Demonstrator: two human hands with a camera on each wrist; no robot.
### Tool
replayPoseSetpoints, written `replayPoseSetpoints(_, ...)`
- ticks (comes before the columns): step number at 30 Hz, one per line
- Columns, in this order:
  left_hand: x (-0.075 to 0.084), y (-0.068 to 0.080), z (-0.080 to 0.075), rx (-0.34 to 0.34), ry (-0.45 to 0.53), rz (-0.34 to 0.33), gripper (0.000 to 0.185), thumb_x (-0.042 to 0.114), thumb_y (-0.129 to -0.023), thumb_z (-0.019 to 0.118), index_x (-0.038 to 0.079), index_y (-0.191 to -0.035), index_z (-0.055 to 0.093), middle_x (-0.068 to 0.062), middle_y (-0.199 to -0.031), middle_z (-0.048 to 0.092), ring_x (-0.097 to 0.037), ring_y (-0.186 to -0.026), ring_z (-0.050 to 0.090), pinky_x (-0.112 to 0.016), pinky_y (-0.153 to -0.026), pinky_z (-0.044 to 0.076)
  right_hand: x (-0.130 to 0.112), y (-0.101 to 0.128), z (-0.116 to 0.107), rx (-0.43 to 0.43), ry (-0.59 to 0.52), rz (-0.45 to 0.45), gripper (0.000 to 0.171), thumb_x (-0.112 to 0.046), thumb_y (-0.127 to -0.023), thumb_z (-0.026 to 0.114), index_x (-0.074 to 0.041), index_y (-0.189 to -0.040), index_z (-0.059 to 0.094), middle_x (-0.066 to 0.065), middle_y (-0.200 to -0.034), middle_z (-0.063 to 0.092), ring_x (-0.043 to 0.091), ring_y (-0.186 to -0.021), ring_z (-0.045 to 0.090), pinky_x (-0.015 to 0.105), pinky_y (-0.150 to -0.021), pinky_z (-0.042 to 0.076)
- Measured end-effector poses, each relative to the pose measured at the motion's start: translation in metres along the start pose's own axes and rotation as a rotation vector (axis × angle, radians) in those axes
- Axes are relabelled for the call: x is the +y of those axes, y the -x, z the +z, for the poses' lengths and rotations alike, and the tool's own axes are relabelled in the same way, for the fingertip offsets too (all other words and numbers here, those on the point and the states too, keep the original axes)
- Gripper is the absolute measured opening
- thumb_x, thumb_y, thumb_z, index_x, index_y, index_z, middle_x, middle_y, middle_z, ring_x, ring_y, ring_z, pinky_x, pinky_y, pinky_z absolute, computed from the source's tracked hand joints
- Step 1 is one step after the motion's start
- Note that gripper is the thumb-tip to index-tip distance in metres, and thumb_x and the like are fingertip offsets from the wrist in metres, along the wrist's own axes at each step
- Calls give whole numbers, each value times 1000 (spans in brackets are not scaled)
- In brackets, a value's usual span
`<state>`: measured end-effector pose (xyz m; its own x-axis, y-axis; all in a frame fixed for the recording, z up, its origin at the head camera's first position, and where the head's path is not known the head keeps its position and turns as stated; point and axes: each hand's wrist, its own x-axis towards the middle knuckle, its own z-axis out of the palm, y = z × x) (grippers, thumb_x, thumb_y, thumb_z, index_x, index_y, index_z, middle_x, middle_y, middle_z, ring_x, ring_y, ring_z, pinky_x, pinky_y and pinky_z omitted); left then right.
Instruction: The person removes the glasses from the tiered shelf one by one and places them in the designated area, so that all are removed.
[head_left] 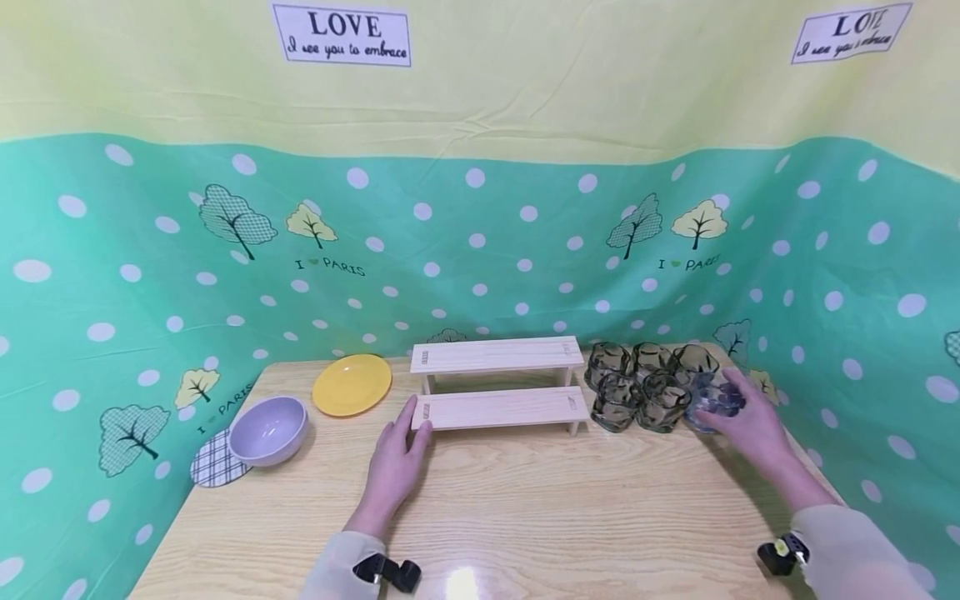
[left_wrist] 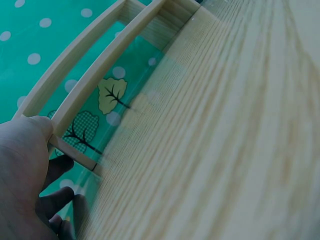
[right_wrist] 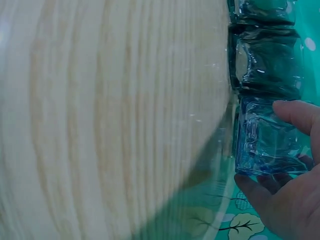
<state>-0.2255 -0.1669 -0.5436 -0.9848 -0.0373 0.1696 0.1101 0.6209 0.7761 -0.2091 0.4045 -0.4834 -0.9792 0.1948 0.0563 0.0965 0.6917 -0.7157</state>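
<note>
A two-step wooden shelf point(head_left: 498, 407) stands at the back middle of the table. My left hand point(head_left: 395, 467) touches the left end of its lower step, fingers extended. In the left wrist view the thumb point(left_wrist: 41, 126) lies against the shelf's corner; the other fingers are beside its leg. At the right, my right hand point(head_left: 753, 429) grips a bluish clear glass point(right_wrist: 270, 137) between thumb and fingers. This glass is beside a cluster of several smoky grey glasses point(head_left: 663, 402). Whether its base touches the table cannot be told.
On the left sit a yellow plate point(head_left: 352, 385), a lilac bowl point(head_left: 270, 433) and a checked round mat point(head_left: 216, 467), which the bowl partly covers. A green dotted curtain point(head_left: 480, 275) encloses the wooden table point(head_left: 540, 508) at the back and sides.
</note>
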Motion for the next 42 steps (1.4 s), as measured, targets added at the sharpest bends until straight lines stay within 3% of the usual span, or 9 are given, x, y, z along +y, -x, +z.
replayPoseSetpoints(4, 0, 1, -1, -2, -5, -3, 64, 40, -117, 56, 16, -174, 38, -22, -169, 46, -61, -156, 32, -74, -125, 29, 3, -2, 3, 4, -11, -16, 121, -37, -94, 91, -7, -177, 9, 42, -174, 8, 76, -141, 31, 88, -109, 33)
replayPoseSetpoints(15, 1, 3, -2, -12, -4, -21, 65, 44, -118, 54, 17, -175, 36, -22, -170, 45, -60, -157, 30, -75, -125, 28, 9, -4, 5, 9, -31, -31, 119, -38, -95, 90, -5, -177, 10, 40, -175, 5, 75, -150, 16, 89, -114, 21)
replayPoseSetpoints(33, 0, 2, -2, -21, -8, -16, 65, 43, -118, 53, 17, -175, 35, -24, -170, 45, -59, -157, 32, -74, -125, 30, 17, -7, 7, -11, -16, -84, 119, -34, -96, 90, 3, -174, 9, 50, -167, 14, 76, -144, 26, 87, -114, 26)
replayPoseSetpoints(42, 1, 1, -4, -23, -5, -15, 65, 41, -118, 53, 16, -175, 35, -25, -170, 44, -60, -157, 31, -74, -126, 27, 12, -1, 4, -11, 52, -93, 121, -44, -98, 86, 0, -175, 4, 45, -173, 4, 76, -149, 14, 92, -111, 20)
